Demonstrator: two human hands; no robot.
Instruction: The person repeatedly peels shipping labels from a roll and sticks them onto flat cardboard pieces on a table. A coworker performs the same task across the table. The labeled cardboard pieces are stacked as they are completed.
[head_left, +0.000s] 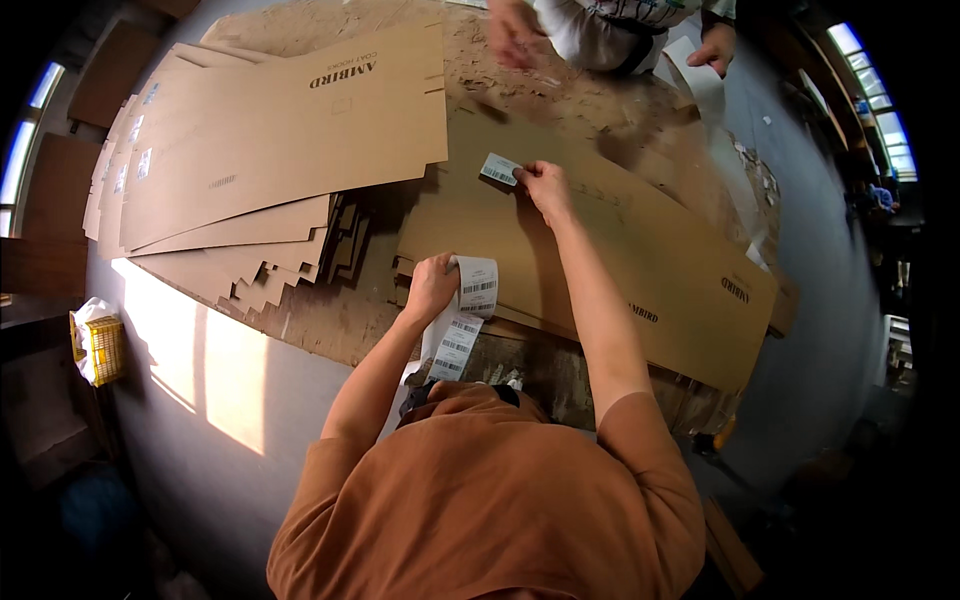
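Observation:
My left hand (430,285) grips a strip of white barcode labels (466,318) that hangs down over the near edge of the table. My right hand (545,185) reaches forward and holds a single white barcode label (499,169) by its right end, pressing it against a flat brown cardboard sheet (620,250) that lies across the table. My fingertips cover the label's right edge.
A stack of flattened cardboard boxes (270,140) lies to the left on the worn wooden table (330,310). Another person's hands (515,35) work at the far edge with a white strip (700,80). A yellow basket (100,350) stands on the floor at left.

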